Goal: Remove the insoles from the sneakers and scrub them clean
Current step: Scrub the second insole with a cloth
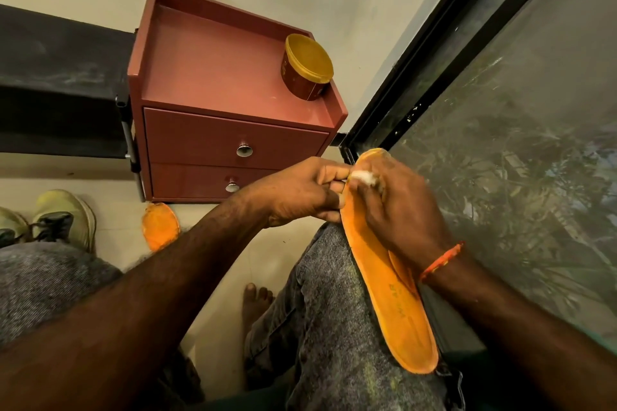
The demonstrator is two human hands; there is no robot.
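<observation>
Currently one orange insole lies lengthwise on the person's right knee, toe end far, heel end near. Left hand grips its left edge near the toe, fingers curled round the rim. Right hand sits on top of the forefoot, fingers curled onto a small white wad pressed to the surface; can't tell what the wad is. Second orange insole lies on the floor, just in front of the red drawer unit. Pale sneakers on the floor, far left. Yellow-lidded tub on the unit's top, right side. Window on the right.
</observation>
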